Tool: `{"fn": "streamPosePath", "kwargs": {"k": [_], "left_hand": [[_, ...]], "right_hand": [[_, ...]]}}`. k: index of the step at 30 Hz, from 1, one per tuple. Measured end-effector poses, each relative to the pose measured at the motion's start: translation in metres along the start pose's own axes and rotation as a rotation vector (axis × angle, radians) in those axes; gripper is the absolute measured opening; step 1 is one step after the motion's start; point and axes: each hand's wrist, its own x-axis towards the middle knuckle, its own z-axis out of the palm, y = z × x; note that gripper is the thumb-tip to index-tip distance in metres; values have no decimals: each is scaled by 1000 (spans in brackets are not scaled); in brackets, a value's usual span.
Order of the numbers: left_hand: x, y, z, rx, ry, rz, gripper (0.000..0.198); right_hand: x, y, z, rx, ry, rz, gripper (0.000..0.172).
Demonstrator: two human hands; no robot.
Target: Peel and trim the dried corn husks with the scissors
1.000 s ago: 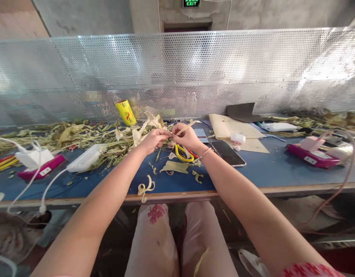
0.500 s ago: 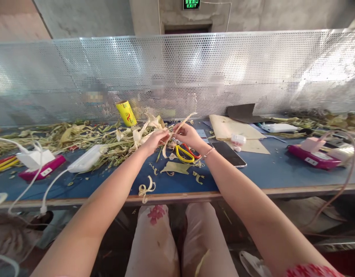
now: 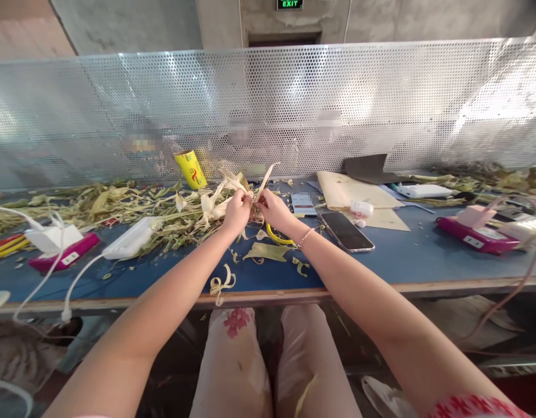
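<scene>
Blue table (image 3: 394, 261) strewn with dry plants (image 3: 102, 203)

The table has a thin brown front edge (image 3: 272, 296). The plants lie in a loose heap over the left and middle back, and more stalks (image 3: 511, 179) lie at the far right. A purple power strip (image 3: 67, 255) sits on the left, with a white block (image 3: 130, 239) near it; a second purple strip (image 3: 489, 244) sits on the right. Right of the middle lie a black-screened phone (image 3: 346, 231), a small card (image 3: 303, 204) and beige paper (image 3: 348, 188). Nearer the front are a flat pale scrap (image 3: 266, 251) and a curled shaving (image 3: 223, 281).
</scene>
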Motion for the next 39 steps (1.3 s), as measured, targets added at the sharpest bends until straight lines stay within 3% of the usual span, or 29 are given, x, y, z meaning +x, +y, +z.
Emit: {"fn": "streamPosePath", "kwargs": {"k": [3,7,11,19,23,27,34,36,39], "left_hand": [[-2,2,1,194,49,64,19],[-3,7,1,259,83,50,19],[-1,4,1,219,136,3,18],[12,-24,3,1,192,-5,14],[11,-22,2,-22,183,-16,16],[4,-5,-2,17,163,53,18],[-7,14,-5,110,56,107,21],[-8,14,-2,42,11,72,21],[-8,14,3,-149,-45,-126,23]], "right_hand": [[-2,-1,3,-36,9,-28,13],[-5,-7,1,-123,-19,-38,13],[-5,-16,-2,-149,-47,-53,12],[-3,-14,0,-99,-107,-24,20],[-2,-11,-2,7,-149,7,19],[-3,-9,-4,117,-124,93,9],[-2,-3,-2,250,-34,102,21],[-1,-4,0,227,-6,127,17],[-2,-8,1,147,50,153,12]]}}
